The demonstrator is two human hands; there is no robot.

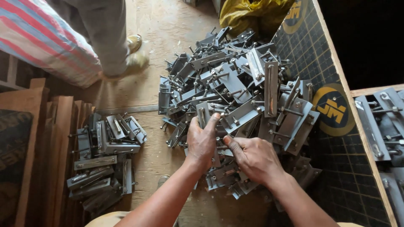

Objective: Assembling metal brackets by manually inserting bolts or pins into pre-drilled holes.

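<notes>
Both hands — left (202,143), right (252,157) — grip brackets in the grey pile (235,88).

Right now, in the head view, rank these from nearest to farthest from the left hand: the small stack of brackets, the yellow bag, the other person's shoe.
1. Small stack of brackets, lower left of the left hand.
2. Shoe, upper left.
3. Yellow bag, top, behind the big pile.

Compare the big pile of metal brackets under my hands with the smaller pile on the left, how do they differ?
The big pile holds far more brackets than the smaller pile. The big pile leans against a dark gridded board, while the smaller pile sits beside stacked wooden planks. Both the left hand and right hand are in the big pile; the smaller pile is untouched. Both hold grey brackets with bolts.
</notes>
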